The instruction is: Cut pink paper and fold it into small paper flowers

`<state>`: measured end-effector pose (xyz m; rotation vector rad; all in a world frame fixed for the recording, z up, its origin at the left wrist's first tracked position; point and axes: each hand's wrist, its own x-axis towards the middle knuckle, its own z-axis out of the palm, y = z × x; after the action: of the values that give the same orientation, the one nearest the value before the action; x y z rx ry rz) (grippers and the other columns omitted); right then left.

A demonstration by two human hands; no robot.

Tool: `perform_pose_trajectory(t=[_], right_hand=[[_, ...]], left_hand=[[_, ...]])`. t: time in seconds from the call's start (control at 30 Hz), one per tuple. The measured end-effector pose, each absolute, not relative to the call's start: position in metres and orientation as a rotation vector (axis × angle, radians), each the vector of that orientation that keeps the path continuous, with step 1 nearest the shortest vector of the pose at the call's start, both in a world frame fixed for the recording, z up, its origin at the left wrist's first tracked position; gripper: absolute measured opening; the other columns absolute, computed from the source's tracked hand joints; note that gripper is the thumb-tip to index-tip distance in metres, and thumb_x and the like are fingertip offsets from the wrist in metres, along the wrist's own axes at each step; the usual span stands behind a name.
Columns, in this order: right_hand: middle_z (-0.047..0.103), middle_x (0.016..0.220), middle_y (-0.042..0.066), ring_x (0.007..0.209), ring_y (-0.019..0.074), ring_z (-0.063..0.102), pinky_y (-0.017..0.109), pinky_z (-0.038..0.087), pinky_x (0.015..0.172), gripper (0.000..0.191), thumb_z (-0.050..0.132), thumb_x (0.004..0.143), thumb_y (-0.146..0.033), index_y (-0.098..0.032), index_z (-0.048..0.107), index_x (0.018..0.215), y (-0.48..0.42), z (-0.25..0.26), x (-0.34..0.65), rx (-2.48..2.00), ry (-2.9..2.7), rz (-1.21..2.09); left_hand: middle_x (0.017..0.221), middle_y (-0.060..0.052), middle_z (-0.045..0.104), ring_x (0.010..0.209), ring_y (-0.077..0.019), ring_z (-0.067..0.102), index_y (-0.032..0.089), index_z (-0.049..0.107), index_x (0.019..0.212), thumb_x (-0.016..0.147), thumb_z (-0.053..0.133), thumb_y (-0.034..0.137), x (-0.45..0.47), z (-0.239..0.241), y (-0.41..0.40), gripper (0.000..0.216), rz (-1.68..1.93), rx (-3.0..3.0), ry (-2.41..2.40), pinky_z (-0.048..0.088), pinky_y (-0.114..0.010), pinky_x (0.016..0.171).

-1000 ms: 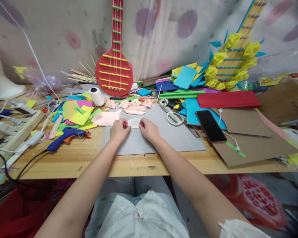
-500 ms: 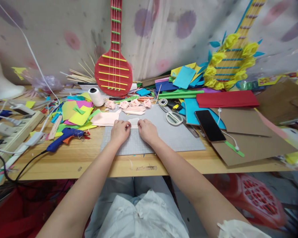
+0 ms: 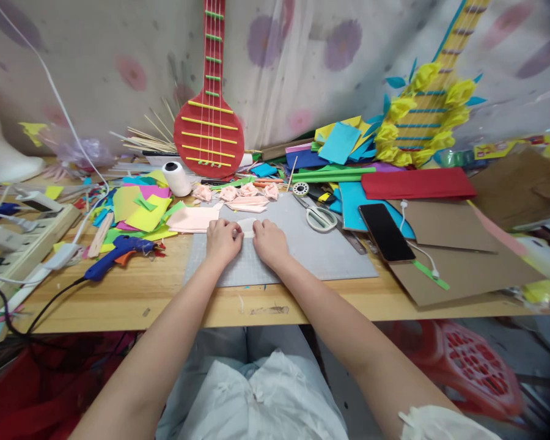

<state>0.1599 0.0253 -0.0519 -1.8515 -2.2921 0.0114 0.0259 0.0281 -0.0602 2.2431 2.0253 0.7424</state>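
Observation:
A small pale pink strip (image 3: pixel 248 227), paper or thin cloth, lies between my hands on the grey cutting mat (image 3: pixel 302 250). My left hand (image 3: pixel 223 242) pinches its left end with curled fingers. At its right end, the bent fingers of my right hand (image 3: pixel 270 241) are closed on it. Just behind are several pink folded flowers (image 3: pixel 229 193) and some flat pink strips (image 3: pixel 247 203). A larger pale pink piece (image 3: pixel 191 219) extends to the left of my left hand. Both sets of fingertips are partly hidden.
A blue glue gun (image 3: pixel 121 255) rests at the left, near a power strip (image 3: pixel 50 229). Scissors (image 3: pixel 319 217), a phone (image 3: pixel 387 232) and brown cardboard (image 3: pixel 458 275) lie to the right. A red paper lute (image 3: pixel 209 131) stands behind, beside a white thread spool (image 3: pixel 176 178).
My hands have drawn slightly closer together along the pink strip, the right one shifting a little to the left. The other things stay where they were.

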Motion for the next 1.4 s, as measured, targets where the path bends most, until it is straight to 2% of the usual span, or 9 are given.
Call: perform_pose_trajectory(t=[0.27, 0.43, 0.63, 0.73, 0.9, 1.03, 1.23, 1.4], right_hand=[[0.053, 0.098, 0.010, 0.087, 0.0198, 0.051, 0.029, 0.041, 0.068, 0.025, 0.030, 0.088, -0.015, -0.018, 0.048, 0.105, 0.025, -0.053, 0.165, -1.844, -2.291, 0.026], [0.053, 0.098, 0.010, 0.086, 0.0199, 0.051, 0.030, 0.040, 0.068, 0.025, 0.029, 0.088, -0.014, -0.018, 0.048, 0.105, 0.026, -0.053, 0.165, -1.837, -2.277, 0.073], [0.053, 0.098, 0.011, 0.086, 0.0199, 0.050, 0.030, 0.039, 0.071, 0.025, 0.030, 0.087, -0.012, -0.017, 0.049, 0.101, 0.026, -0.058, 0.165, -1.811, -2.236, 0.100], [0.054, 0.097, 0.010, 0.085, 0.0195, 0.050, 0.030, 0.038, 0.072, 0.024, 0.032, 0.084, -0.011, -0.017, 0.050, 0.099, 0.027, -0.060, 0.168, -1.762, -2.173, 0.175], [0.056, 0.095, 0.006, 0.083, 0.0175, 0.051, 0.029, 0.038, 0.070, 0.022, 0.036, 0.077, -0.012, -0.019, 0.049, 0.093, 0.034, -0.065, 0.175, -1.646, -1.854, 0.464], [0.053, 0.082, 0.002, 0.074, 0.0149, 0.050, 0.028, 0.039, 0.071, 0.016, 0.038, 0.072, -0.014, -0.019, 0.046, 0.085, 0.043, -0.072, 0.181, -1.506, -1.547, 0.637], [0.049, 0.077, -0.001, 0.072, 0.0128, 0.049, 0.025, 0.040, 0.071, 0.014, 0.040, 0.068, -0.017, -0.020, 0.040, 0.082, 0.056, -0.079, 0.189, -1.440, -1.213, 0.736], [0.050, 0.080, -0.001, 0.069, 0.0116, 0.050, 0.023, 0.041, 0.067, 0.018, 0.038, 0.070, -0.020, -0.020, 0.040, 0.088, 0.060, -0.083, 0.192, -1.483, -1.188, 0.746]], left_hand=[[0.088, -0.007, 0.054, 0.095, -0.0241, 0.042, 0.025, 0.067, 0.082, 0.076, 0.046, 0.012, 0.019, -0.064, 0.028, 0.025, 0.754, 2.251, 1.949, 0.037, -0.036, 0.085], [0.089, -0.007, 0.053, 0.095, -0.0245, 0.042, 0.024, 0.066, 0.082, 0.067, 0.045, 0.001, 0.016, -0.064, 0.026, 0.034, 0.794, 2.284, 1.936, 0.037, -0.036, 0.085], [0.086, -0.006, 0.053, 0.090, -0.0206, 0.048, 0.019, 0.058, 0.074, 0.064, 0.041, 0.001, 0.006, -0.059, 0.027, 0.027, 1.127, 2.069, 1.942, 0.042, -0.033, 0.080], [0.088, -0.005, 0.053, 0.083, -0.0165, 0.053, 0.018, 0.055, 0.078, 0.064, 0.040, 0.003, -0.003, -0.061, 0.040, 0.025, 1.215, 1.856, 1.897, 0.044, -0.030, 0.076], [0.081, -0.004, 0.059, 0.076, -0.0158, 0.056, 0.016, 0.056, 0.089, 0.070, 0.042, 0.014, -0.005, -0.054, 0.071, 0.023, 0.914, 1.713, 1.814, 0.046, -0.030, 0.072], [0.096, -0.006, 0.062, 0.092, -0.0183, 0.056, 0.016, 0.060, 0.092, 0.069, 0.049, 0.019, 0.011, -0.035, 0.087, 0.026, 0.680, 2.042, 1.762, 0.043, -0.031, 0.084], [0.108, -0.004, 0.062, 0.101, -0.0179, 0.054, 0.021, 0.062, 0.101, 0.067, 0.047, 0.012, 0.047, -0.023, 0.096, 0.038, 0.163, 2.461, 1.374, 0.040, -0.027, 0.090], [0.104, -0.007, 0.063, 0.096, -0.0220, 0.056, 0.021, 0.062, 0.103, 0.061, 0.051, 0.014, 0.058, -0.016, 0.102, 0.044, -0.043, 2.472, 1.451, 0.042, -0.029, 0.083]])
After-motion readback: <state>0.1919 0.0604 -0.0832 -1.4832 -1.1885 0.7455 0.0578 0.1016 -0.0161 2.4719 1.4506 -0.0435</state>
